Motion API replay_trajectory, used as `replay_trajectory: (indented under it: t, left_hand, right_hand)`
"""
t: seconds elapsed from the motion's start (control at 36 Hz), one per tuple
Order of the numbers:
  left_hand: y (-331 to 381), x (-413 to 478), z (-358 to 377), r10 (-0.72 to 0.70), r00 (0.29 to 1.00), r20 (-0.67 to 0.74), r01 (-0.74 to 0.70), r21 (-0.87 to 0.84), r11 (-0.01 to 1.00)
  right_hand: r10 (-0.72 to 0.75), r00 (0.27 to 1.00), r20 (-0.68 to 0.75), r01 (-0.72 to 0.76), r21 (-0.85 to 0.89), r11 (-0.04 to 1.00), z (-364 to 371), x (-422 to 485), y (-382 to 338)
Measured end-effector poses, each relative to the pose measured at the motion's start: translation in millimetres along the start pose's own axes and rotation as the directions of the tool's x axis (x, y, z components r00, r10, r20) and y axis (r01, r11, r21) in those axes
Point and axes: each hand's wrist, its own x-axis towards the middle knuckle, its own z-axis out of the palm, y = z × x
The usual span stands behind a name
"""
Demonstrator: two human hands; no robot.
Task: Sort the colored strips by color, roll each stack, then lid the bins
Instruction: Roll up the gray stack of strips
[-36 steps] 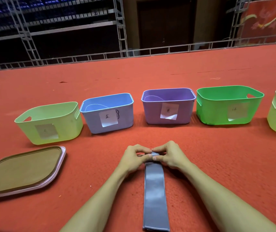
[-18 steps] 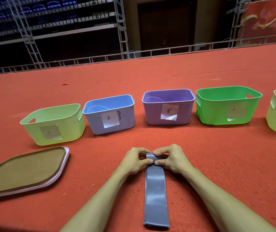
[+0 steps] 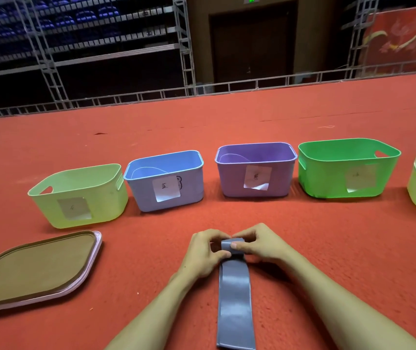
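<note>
Fingers (image 3: 246, 233) of left hand (image 3: 202, 253) and right hand (image 3: 267, 246) are pinching the blue strip stack (image 3: 234, 299) at its far end, starting its roll; most is lying flat, lid (image 3: 32, 269) not yet fitted.

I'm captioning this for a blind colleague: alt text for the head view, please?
The left hand and right hand pinch the rolled far end of a blue-grey strip lying on red carpet. Beyond it stands a row of open bins; a lid lies at left.
</note>
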Motion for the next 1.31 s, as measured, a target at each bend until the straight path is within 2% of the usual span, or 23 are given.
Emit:
replay_trajectory:
  t: [0.08,0.25,0.5,0.69,0.81,0.94,1.03,1.14,1.31]
  left_hand:
    - [-6,9,4,0.002,0.999,-0.054,-0.003,-0.027,1.0]
    - [-14,30,8,0.066,0.99,-0.128,-0.07,-0.028,0.997]
    - [-22,30,-5,-0.03,0.999,0.036,0.036,-0.181,0.983]
    - [-17,21,-1,-0.123,0.992,0.023,0.125,-0.142,0.982]
    - [-14,16,-1,-0.138,0.99,0.029,0.14,-0.078,0.987]
    - [-5,6,3,-0.132,0.991,-0.036,0.128,-0.091,0.988]
    - [-2,1,4,-0.093,0.99,-0.102,0.09,-0.036,0.995]
    - [-1,-3,6,-0.04,0.989,-0.142,0.039,-0.007,0.999]
    - [-3,-5,7,-0.032,0.989,-0.146,0.021,-0.081,0.997]
  right_hand:
    - [-0.059,0.998,-0.002,0.059,-0.041,0.997,-3,10,-4]
    - [-0.116,0.983,-0.14,0.107,-0.065,0.992,-1,32,3]
    - [-0.118,0.968,-0.219,0.11,-0.047,0.993,8,32,13]
    - [-0.102,0.957,-0.271,0.09,-0.059,0.994,13,23,11]
    - [-0.082,0.958,-0.276,0.083,-0.007,0.996,15,19,10]
    - [-0.058,0.97,-0.235,0.073,0.055,0.996,9,13,7]
    - [-0.052,0.977,-0.205,0.068,0.073,0.995,2,11,1]
    - [-0.072,0.981,-0.18,0.062,-0.057,0.996,2,11,3]
    - [-0.078,0.978,-0.194,0.077,-0.012,0.997,6,6,2]
